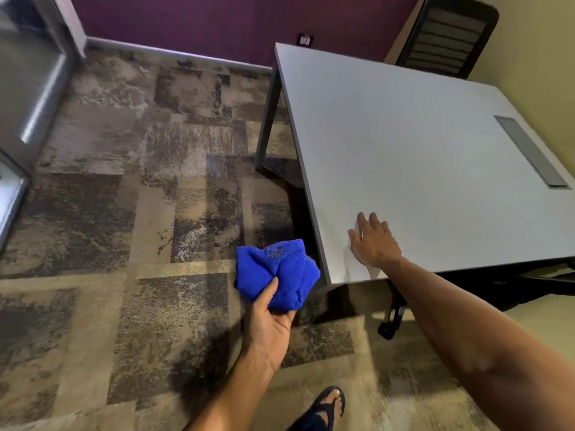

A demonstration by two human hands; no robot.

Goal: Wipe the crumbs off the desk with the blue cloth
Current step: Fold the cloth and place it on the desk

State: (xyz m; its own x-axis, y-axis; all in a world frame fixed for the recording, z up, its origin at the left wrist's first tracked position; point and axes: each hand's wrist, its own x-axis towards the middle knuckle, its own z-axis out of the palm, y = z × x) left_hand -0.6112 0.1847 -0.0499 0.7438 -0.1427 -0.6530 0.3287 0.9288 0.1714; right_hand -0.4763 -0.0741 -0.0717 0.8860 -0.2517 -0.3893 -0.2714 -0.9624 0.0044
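The blue cloth (275,272) is bunched up, with small crumbs caught in its upper folds. My left hand (270,321) grips it from below, holding it over the carpet just off the desk's near left corner. The grey desk (420,144) fills the right side of the view. My right hand (371,241) lies flat on the desk near that same corner, fingers spread, holding nothing. I make out no crumbs on the desk top.
A grey cable hatch (532,150) is set into the desk's right side. A black mesh chair (448,35) stands behind the desk's far edge. Patterned carpet (124,213) spreads to the left. My sandalled foot (329,405) shows at the bottom.
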